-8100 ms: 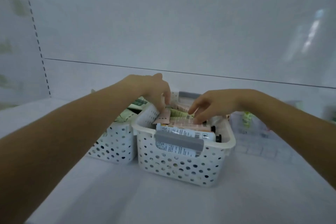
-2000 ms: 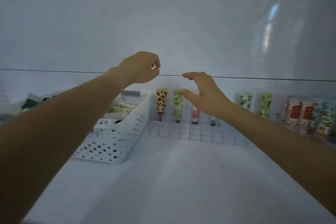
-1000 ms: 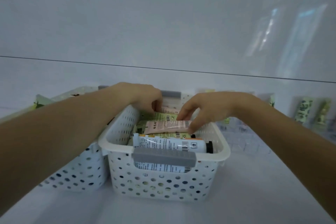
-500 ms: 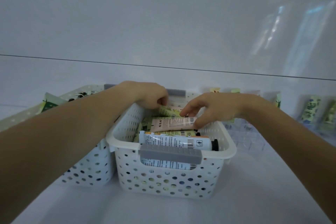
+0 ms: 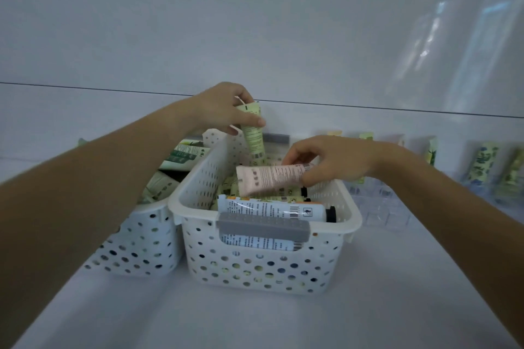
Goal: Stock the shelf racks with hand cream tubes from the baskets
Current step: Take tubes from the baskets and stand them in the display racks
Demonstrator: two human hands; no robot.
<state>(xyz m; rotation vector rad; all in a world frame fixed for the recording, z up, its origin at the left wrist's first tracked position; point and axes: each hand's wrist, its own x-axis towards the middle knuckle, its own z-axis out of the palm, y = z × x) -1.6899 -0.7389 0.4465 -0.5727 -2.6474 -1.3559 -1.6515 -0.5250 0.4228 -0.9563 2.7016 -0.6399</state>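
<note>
Clutching an upright pale-green plastic tube [image 5: 252, 135], the left hand [image 5: 224, 110] is hovering; the right hand [image 5: 334, 162] is pinching a pink tube [image 5: 266, 179] by one end, risking dropping it.

Left hand [image 5: 224, 108] grips green tube [image 5: 253, 133] by crimped top; tube near upright, lower end down in basket [image 5: 263, 266]. Right hand [image 5: 334, 161] pinches right end of pink tube [image 5: 269, 178]; tube lies crosswise above basket contents. White tube [image 5: 272, 211], black cap to right, lies along front wall behind grey handle [image 5: 262, 228]. Second basket [image 5: 139, 249] touches first on left, green packs inside. Clear rack [image 5: 380, 207] right of basket on shelf [image 5: 283, 320]; blurred upright tubes [image 5: 482, 161] behind it.
</note>
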